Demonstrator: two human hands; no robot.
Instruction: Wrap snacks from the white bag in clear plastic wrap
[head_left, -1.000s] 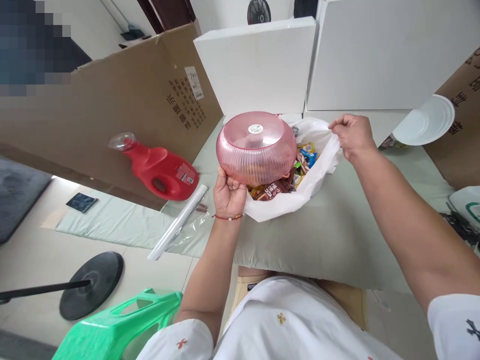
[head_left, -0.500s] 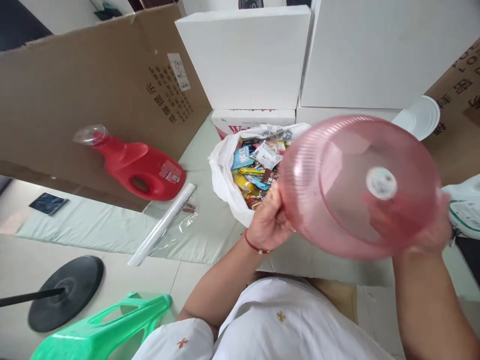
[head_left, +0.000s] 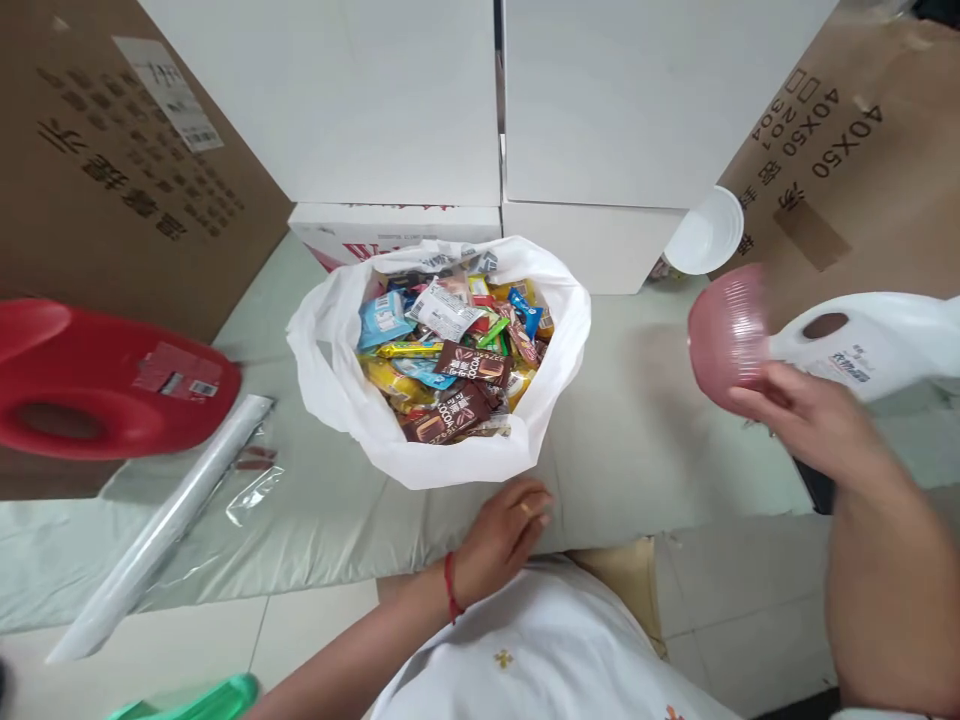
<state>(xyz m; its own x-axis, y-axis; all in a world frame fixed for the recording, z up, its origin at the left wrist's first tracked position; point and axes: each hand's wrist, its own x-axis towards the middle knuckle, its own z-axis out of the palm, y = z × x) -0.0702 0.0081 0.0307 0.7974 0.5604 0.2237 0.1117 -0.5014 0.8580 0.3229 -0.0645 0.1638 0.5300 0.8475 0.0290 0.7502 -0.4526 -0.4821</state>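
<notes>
My right hand (head_left: pixel 817 425) grips a pink translucent plastic bowl (head_left: pixel 724 335) by its edge. Held tilted at the right, the bowl has ribbed sides and overlaps the end of a white jug (head_left: pixel 862 340). My left hand (head_left: pixel 506 530) rests close to my body with its fingers curled in, and nothing shows in them. Just beyond it stands an open white plastic bag (head_left: pixel 420 462), apart from the hand. Many wrapped snacks fill the bag, including brown cocoa packets (head_left: pixel 474 367), a light blue packet (head_left: pixel 384 320) and a silvery white packet (head_left: pixel 446 310).
A red jug (head_left: pixel 187 390) lies at the left, with a clear plastic roll (head_left: pixel 161 525) near it. White boxes (head_left: pixel 390 100) stand behind the bag. Cardboard panels (head_left: pixel 832 190) flank both sides. A white round tub (head_left: pixel 705 232) leans at the back right.
The pink bowl has moved right and down, from both hands into my right hand alone. My left hand has let go and come back towards my body. The view has shifted closer over the bag.
</notes>
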